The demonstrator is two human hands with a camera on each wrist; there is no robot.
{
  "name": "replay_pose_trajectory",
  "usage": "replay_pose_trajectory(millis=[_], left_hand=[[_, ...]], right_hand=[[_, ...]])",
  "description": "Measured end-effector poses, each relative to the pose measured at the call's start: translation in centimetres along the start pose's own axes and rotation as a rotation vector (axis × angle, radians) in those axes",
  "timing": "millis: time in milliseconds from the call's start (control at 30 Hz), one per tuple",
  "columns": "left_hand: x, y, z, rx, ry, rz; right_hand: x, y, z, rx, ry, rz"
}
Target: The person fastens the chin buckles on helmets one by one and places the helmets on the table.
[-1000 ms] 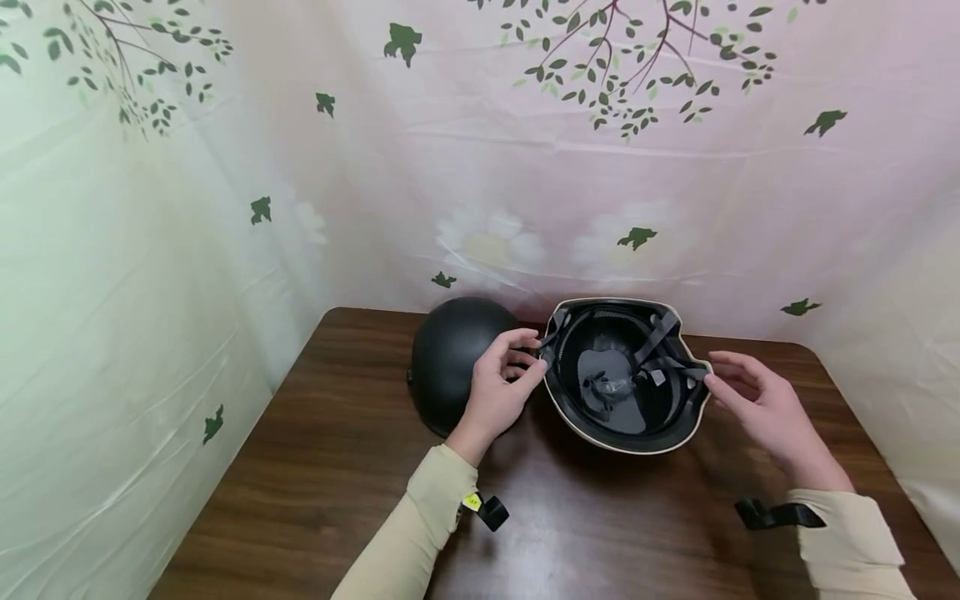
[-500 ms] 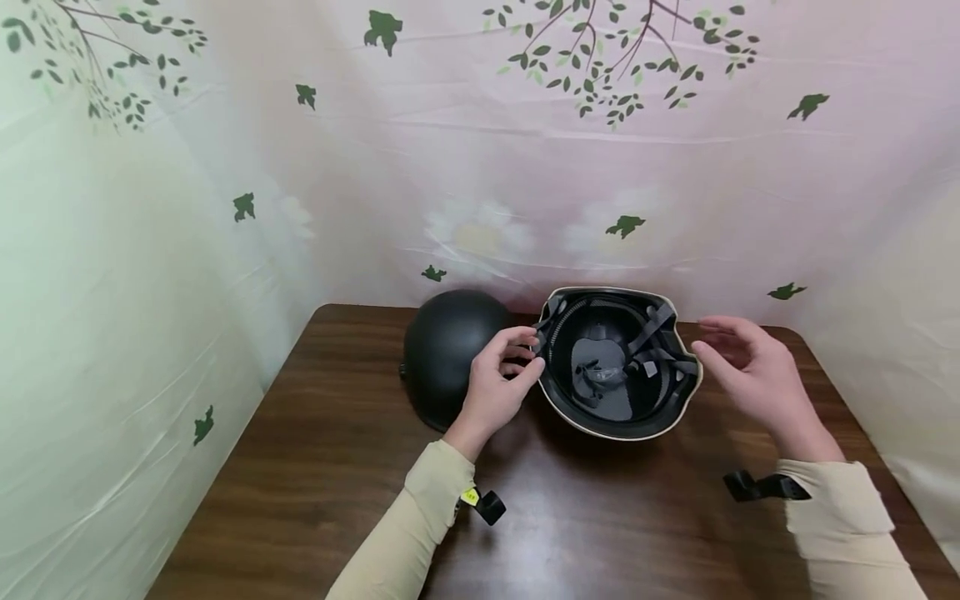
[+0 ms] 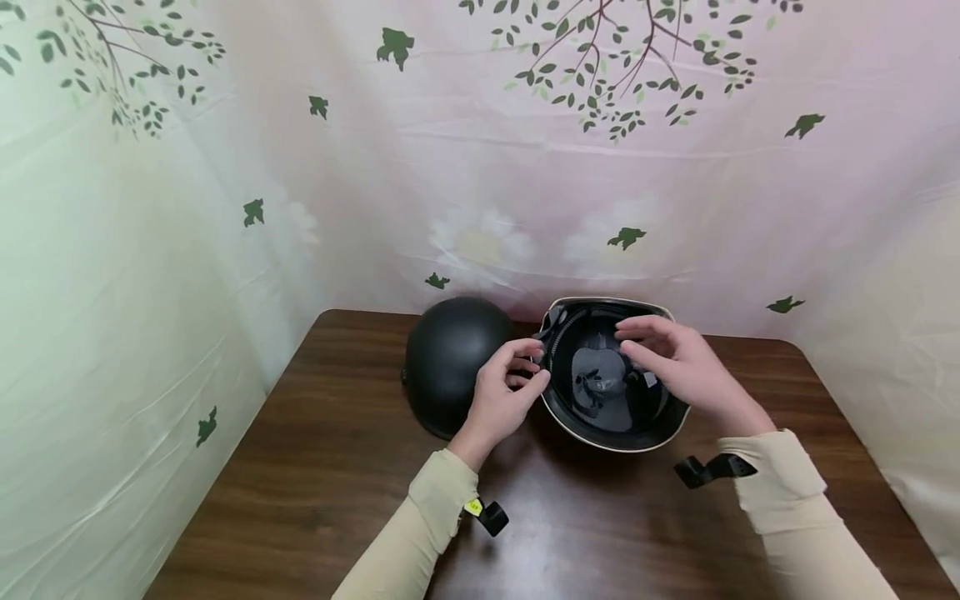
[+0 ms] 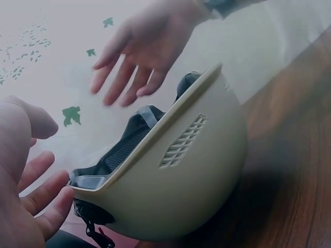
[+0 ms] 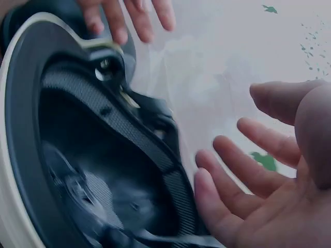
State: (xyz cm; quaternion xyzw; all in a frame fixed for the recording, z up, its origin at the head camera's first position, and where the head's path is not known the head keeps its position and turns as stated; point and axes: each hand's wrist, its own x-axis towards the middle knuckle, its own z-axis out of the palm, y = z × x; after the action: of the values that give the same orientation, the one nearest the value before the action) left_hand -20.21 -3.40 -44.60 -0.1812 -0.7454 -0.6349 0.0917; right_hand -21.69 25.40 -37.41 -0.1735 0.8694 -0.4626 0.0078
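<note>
An upturned helmet [image 3: 596, 417] lies on the table with its black lining, grey straps and buckle facing up. Its tan shell [image 4: 181, 181] and a vent grid show in the left wrist view. My left hand [image 3: 501, 398] is at its left side, fingers loosely bent, fingertips by the rim; whether they touch it is hard to tell. Above the opening hovers my right hand [image 3: 686, 367], fingers extended and holding nothing, hiding part of the lining and right rim. A matte black helmet [image 3: 453, 358] sits dome-up just left of the tan one, partly behind my left hand.
The brown wooden table [image 3: 322, 467] carries both helmets near its back edge. A printed fabric curtain [image 3: 360, 192] with leaves and birds hangs behind and at both sides. Each wrist wears a black camera strap.
My right hand has left the helmet's right rim and moved left over its opening. My left hand stays by the left rim. The head view shifts slightly.
</note>
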Motion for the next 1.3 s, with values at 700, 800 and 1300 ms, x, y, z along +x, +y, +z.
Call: replay_pose_trajectory(millis=[700,800,1300], left_hand=[[-1.1,-0.5,0.8,0.034,0.003,-0.007],[-0.8,-0.5,0.9,0.031,-0.003,0.006],[-0.6,-0.4,0.8,0.024,0.035,0.037]], right_hand=[[2.5,2.6,5.6,0.198,-0.276,0.319],[2.6,2.8,5.8,0.176,-0.314,0.352],[2.9,3.0,6.0,0.131,-0.393,0.382]])
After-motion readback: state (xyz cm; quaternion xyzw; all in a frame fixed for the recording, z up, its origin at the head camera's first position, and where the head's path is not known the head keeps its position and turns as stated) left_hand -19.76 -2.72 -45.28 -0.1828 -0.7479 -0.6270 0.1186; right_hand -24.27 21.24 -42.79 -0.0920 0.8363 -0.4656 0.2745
